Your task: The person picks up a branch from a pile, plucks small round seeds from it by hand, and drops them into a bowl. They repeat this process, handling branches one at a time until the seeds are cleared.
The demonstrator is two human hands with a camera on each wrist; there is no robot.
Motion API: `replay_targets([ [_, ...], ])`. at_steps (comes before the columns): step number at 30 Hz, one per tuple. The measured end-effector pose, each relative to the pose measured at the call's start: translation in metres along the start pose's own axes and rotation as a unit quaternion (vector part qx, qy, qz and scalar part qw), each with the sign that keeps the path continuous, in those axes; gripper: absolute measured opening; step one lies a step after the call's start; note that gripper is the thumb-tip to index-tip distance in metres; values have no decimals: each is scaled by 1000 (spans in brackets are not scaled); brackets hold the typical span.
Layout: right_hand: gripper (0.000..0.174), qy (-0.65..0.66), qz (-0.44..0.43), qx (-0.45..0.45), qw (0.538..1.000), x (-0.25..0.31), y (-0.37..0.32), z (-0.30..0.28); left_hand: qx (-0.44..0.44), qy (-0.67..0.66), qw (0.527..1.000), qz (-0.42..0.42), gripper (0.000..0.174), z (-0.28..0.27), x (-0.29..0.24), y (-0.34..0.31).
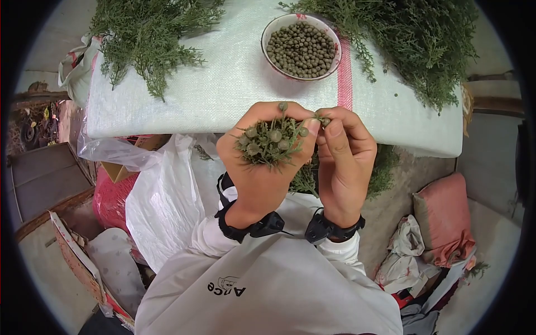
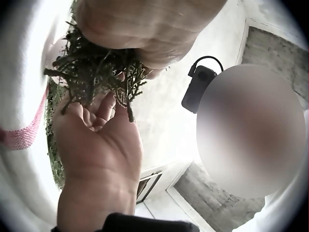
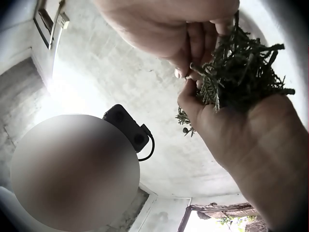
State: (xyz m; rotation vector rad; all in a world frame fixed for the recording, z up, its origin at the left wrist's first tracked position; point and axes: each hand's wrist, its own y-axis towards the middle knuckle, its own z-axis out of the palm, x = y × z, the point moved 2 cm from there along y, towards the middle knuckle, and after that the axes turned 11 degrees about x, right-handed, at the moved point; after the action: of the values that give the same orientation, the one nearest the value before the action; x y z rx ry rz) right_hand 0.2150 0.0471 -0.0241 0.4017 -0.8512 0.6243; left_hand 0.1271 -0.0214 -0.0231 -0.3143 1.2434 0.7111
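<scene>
In the head view my left hand (image 1: 251, 181) grips a bunch of short evergreen sprigs (image 1: 269, 144) with several round green cones among the tips. My right hand (image 1: 347, 153) is close beside it, thumb and forefinger pinching a small cone (image 1: 325, 121) against the left thumb's tip. Cut stem ends of the sprigs (image 2: 91, 67) stick out below the left hand in the left wrist view. The right wrist view catches both sets of fingertips meeting beside the bunch. Beyond the hands stands a white bowl (image 1: 279, 24) heaped with round green cones.
The bowl is on a white woven sack surface (image 1: 223, 89) with a pink stripe. Leafy evergreen branches (image 1: 151, 39) lie at the far left, and a larger pile (image 1: 419, 50) at the far right. A plastic bag (image 1: 164, 201) hangs at left; a pink sack (image 1: 446, 218) lies at right.
</scene>
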Motion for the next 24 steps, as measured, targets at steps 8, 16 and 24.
replay_targets([
  [8, 20, -66, 6, -5, 998, -5, -3, 4, 5, 17, 1000, -12, 21, -9, 6, 1],
  [16, 18, -59, -7, -16, 998, -11, 2, 5, 3, 21, 999, -35, 15, -12, 4, 7],
  [24, 17, -64, -13, -6, 998, -12, 2, 7, 11, -32, 998, -47, 14, -13, 0, 9],
])
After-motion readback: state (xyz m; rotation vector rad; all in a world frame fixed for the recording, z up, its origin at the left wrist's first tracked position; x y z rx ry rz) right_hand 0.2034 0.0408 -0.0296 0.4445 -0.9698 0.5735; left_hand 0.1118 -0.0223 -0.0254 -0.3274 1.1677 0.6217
